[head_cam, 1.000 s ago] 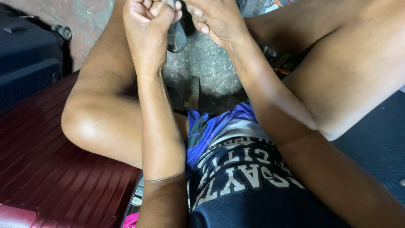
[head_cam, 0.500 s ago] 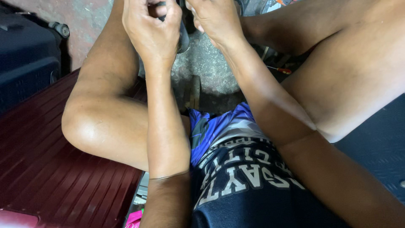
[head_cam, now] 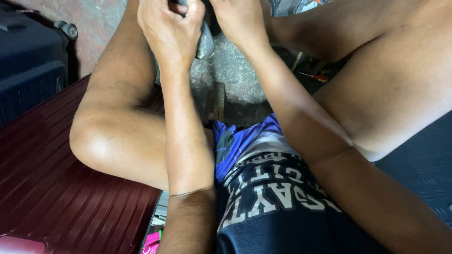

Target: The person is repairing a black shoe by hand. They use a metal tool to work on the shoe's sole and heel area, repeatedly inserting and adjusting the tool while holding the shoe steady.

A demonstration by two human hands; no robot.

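Rough concrete floor point(head_cam: 226, 70) shows between bent knees. Left hand point(head_cam: 172, 30) is clenched round a grey metal part point(head_cam: 205, 42) at the top edge; right hand point(head_cam: 240, 19) pinches it too — a slip could drop it.

Grey, rounded object point(head_cam: 205, 41), dull and smooth-looking, mostly hidden and cut off by the top edge; held upright above the concrete floor point(head_cam: 230, 70), its lower end hanging clear of it.
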